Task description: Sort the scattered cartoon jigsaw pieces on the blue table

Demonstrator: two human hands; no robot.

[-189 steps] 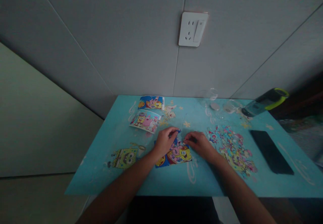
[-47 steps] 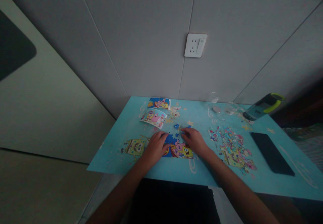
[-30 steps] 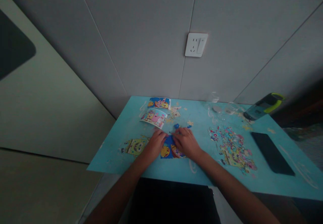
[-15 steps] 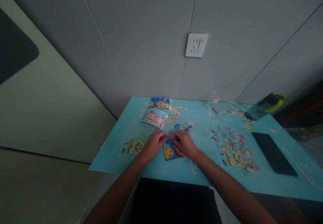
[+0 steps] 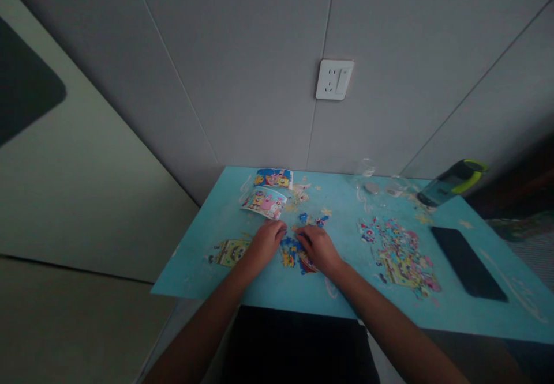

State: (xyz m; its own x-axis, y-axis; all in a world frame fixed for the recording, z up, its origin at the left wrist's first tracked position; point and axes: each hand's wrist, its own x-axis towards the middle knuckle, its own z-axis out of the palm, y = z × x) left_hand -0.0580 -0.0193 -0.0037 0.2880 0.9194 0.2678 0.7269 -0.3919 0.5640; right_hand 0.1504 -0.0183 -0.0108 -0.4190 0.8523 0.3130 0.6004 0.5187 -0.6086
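Right hand (image 5: 319, 246) palm-down at puzzle pieces (image 5: 289, 252)

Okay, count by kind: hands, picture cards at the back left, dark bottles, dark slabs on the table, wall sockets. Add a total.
Left hand and right hand: 2
Rear card and nearer card: 2
Dark bottle: 1
Dark slab: 1
Wall socket: 1
Total: 7
Puzzle pieces: too small to count

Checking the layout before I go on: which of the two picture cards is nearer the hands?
The pale card with the pink figure, just beyond the left hand. The deep-blue card lies behind it, closer to the wall.
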